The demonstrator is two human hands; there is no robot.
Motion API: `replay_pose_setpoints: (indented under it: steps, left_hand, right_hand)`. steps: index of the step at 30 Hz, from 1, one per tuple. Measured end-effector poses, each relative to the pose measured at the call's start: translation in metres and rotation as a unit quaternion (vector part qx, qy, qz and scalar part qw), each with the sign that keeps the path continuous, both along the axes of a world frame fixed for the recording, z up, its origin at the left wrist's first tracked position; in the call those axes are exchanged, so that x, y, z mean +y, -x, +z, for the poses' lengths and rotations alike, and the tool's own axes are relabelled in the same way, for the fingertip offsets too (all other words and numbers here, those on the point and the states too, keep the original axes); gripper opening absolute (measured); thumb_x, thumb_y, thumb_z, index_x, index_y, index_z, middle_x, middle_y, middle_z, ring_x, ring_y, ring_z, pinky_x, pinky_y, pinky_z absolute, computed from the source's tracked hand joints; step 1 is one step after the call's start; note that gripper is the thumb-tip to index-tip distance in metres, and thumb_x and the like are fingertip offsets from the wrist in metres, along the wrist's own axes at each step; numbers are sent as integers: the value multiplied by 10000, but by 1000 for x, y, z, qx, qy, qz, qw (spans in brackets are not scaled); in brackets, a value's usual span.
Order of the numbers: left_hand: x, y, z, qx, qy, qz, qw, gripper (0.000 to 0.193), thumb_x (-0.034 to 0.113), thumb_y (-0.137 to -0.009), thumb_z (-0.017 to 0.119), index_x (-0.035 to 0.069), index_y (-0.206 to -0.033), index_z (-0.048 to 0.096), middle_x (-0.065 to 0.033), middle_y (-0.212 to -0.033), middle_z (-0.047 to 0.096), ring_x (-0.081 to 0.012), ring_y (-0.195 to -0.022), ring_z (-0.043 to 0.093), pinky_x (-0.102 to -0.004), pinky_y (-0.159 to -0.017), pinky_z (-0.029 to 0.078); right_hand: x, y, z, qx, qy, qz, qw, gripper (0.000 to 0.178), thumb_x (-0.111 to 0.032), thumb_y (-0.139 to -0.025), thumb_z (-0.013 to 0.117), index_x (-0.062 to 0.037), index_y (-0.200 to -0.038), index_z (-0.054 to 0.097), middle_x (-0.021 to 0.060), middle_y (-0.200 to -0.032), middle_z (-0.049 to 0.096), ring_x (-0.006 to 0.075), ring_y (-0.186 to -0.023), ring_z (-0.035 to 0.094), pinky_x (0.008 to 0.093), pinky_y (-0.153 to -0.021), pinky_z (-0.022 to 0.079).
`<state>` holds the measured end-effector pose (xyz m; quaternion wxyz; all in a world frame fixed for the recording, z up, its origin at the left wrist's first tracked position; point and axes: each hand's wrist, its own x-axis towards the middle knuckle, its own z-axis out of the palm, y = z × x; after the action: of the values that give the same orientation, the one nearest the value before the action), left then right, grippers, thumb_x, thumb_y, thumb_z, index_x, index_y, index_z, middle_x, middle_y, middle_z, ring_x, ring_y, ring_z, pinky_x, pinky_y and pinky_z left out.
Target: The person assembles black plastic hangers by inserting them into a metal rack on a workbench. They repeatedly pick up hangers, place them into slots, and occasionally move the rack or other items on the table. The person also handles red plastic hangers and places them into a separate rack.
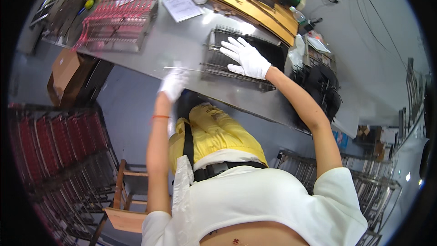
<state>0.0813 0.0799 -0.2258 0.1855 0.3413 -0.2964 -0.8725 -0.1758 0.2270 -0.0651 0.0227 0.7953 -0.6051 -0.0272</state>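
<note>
Metal-topped workbench (175, 36) runs across my view above a grey-blue floor, with a red-filled rack stand (61, 141) at lower left and a wooden stool (125, 218) near it. From my remote seat I find the dark wire rack (214, 57) lying near the bench's front edge, its rungs exposed toward the left and a black expanse filling much of the rest. My right hand (246, 59) is spread wide, palm down over that rack, fingers apart and gripping nothing. My left hand (174, 83) is blurred just off the bench edge; a thin pale rod (193, 69) crosses at its fingertips and reaches toward the rack, but I cannot tell how tightly the fingers close or whether they hold it. I'd judge this rack partway through: it is under the hand, and the rod lies mostly outside it. Farther left, a pink rack (118, 20) sits untouched; whether it is finished or waiting, I can't tell.
</note>
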Motion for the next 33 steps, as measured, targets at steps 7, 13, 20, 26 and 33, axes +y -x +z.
replay_pose_setpoints:
  steps: [7,13,20,26,33]
  left_hand:
    - [-9,0,17,-91,121,116,982,364,348,-1042,481,17,-1073,631,-4,-720,593,-61,-562,501,-179,-483,403]
    - [13,19,10,-116,229,-74,964,364,328,-1049,459,14,-1100,638,-42,-693,628,-79,-506,511,-231,-463,426]
    - [51,39,13,-168,333,-67,926,373,337,-1063,385,42,-1026,609,-12,-658,582,-78,-509,501,-241,-482,431]
    - [55,42,1,-282,484,-125,819,354,305,-1025,412,22,-1137,592,-206,-866,682,-340,-744,656,-421,-670,521]
    - [78,58,60,-453,629,-125,619,256,290,-945,512,45,-911,577,-259,-782,671,-468,-778,662,-564,-726,520]
  right_hand:
    - [52,36,-8,-25,4,-44,999,584,-434,-904,587,-118,-1390,515,147,-1496,427,377,-1408,352,512,-1170,252]
    - [62,45,-5,-18,25,-29,999,565,-425,-911,579,-134,-1392,520,144,-1486,439,385,-1395,363,488,-1154,287]
    - [114,87,-8,-18,30,-84,996,580,-428,-901,594,-157,-1407,505,134,-1494,431,395,-1391,366,507,-1153,285]
    - [119,76,-16,-39,69,-110,991,556,-409,-880,616,-139,-1361,546,132,-1456,475,378,-1365,401,491,-1129,310]
    - [146,85,13,-249,205,-297,899,504,-223,-888,619,-54,-1354,528,175,-1410,517,344,-1300,494,408,-1093,394]
